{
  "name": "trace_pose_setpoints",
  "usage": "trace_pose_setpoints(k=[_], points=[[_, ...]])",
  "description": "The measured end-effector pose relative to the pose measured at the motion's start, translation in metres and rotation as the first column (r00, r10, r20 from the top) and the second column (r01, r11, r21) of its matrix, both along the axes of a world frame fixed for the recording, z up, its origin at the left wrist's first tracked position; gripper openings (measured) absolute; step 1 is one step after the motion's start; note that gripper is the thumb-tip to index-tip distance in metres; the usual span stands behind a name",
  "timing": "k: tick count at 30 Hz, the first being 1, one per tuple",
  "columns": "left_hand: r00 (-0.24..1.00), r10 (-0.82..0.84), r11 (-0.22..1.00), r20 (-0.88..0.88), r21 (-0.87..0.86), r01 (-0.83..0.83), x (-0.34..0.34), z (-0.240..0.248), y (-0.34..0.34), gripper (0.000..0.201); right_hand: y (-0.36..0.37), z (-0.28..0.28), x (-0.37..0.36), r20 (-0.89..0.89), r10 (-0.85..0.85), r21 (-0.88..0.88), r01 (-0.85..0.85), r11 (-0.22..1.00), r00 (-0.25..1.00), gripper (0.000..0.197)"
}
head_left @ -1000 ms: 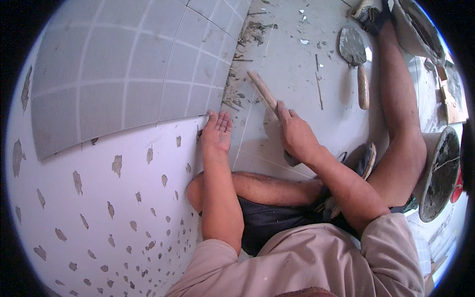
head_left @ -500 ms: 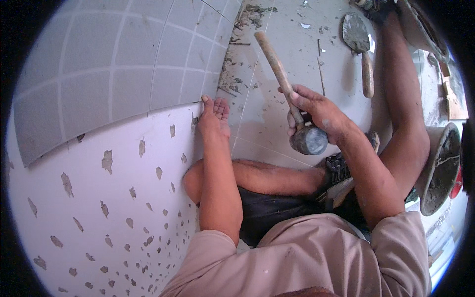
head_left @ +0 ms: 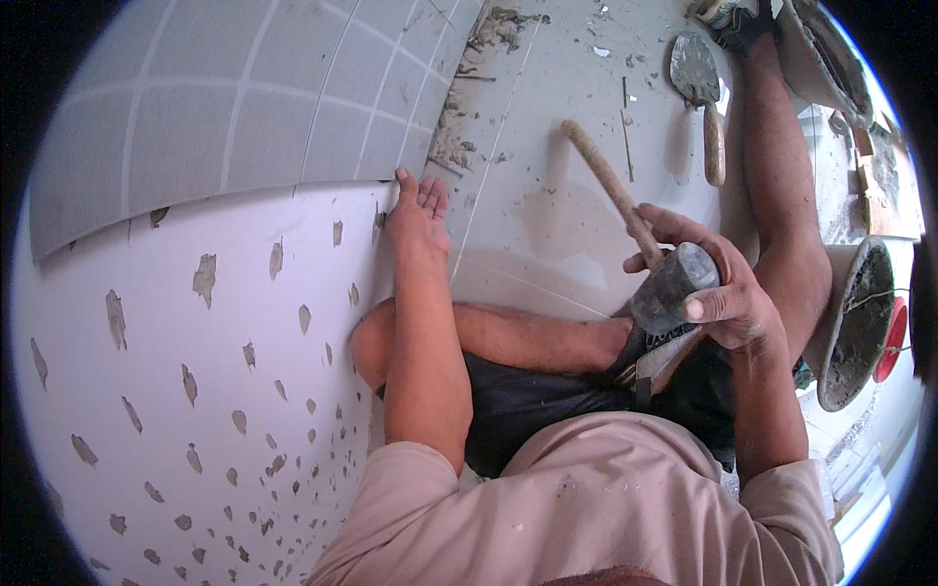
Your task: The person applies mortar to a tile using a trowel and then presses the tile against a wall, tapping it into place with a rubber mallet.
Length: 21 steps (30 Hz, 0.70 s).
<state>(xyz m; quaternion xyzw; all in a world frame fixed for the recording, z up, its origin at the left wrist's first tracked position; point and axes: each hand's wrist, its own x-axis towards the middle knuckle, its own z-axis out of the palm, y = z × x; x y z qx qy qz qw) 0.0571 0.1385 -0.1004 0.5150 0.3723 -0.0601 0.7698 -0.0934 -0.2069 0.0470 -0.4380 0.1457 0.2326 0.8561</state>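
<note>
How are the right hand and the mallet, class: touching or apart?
Touching: the head view shows the right hand with its thumb against the mallet.

White wall (head_left: pixel 239 337), pocked with grey chipped patches (head_left: pixel 203 280). Right of the wall: pale grey tile floor (head_left: pixel 576 83), a bit shiny, thin joint lines (head_left: pixel 500 135). Grey-brown rubble (head_left: pixel 500 27) along the wall's foot, white scraps (head_left: pixel 600 51) farther out from it. Light pale, brightest farthest from the wall.

Head cam, L fisheye, facing dn, close abv L hand (head_left: pixel 420 223) & R hand (head_left: pixel 740 301)
</note>
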Motion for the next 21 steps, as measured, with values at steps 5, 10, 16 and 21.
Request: trace_pose_setpoints(k=[5,10,16,21], points=[[0.999,0.044,0.998,-0.01,-0.043,-0.045,0.003,-0.006,0.003,0.08,0.007,-0.009,-0.004,0.163,-0.341,-0.393,0.378,0.838,0.926,0.082],[0.998,0.051,0.998,-0.023,-0.024,-0.051,0.003,-0.007,0.006,0.082,0.042,-0.041,0.035,0.119,-0.586,-0.122,0.598,0.792,0.801,0.042],[0.999,-0.048,0.997,0.0,0.054,0.048,0.002,-0.006,0.0,0.1,0.07,-0.097,0.074,-0.265,-0.659,0.085,0.698,0.711,0.704,0.023],[0.999,-0.051,0.997,-0.002,0.064,0.051,0.0,-0.006,0.001,0.1,0.071,-0.115,0.081,-0.276,-0.639,0.118,0.685,0.719,0.718,0.022]])
